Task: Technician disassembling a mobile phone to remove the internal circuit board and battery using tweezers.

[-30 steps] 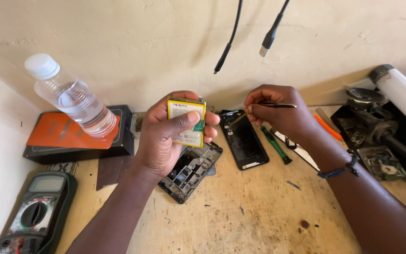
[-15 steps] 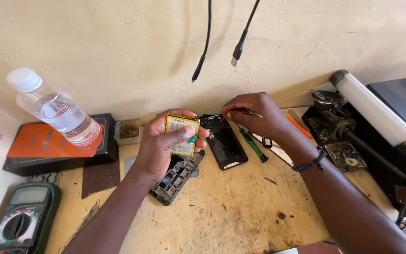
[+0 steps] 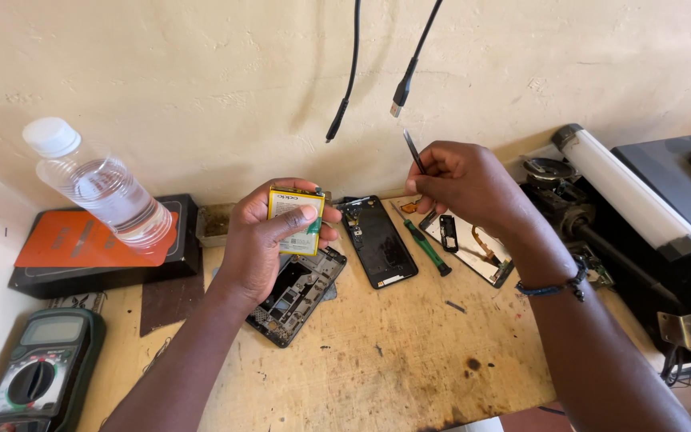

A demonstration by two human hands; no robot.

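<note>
My left hand [image 3: 269,240] grips a flat phone battery [image 3: 295,220] with a yellow edge and a white label, held upright above an opened phone frame [image 3: 297,298] lying on the wooden bench. My right hand [image 3: 465,186] pinches thin metal tweezers [image 3: 413,150], their tips pointing up toward the wall. Between the hands lies a black phone panel [image 3: 379,241] flat on the bench. A green-handled screwdriver [image 3: 425,247] rests beside it, under my right hand.
A clear water bottle [image 3: 97,186] stands on a black and orange box [image 3: 89,244] at left. A multimeter [image 3: 33,372] sits at the near left corner. Another opened phone part [image 3: 477,252] lies right of the screwdriver. Two cables [image 3: 377,72] hang from above; dark equipment [image 3: 649,216] fills the right side.
My right hand lifted off the black panel and turned the tweezers upward. My left hand kept the battery in nearly the same spot. The view shifted a little.
</note>
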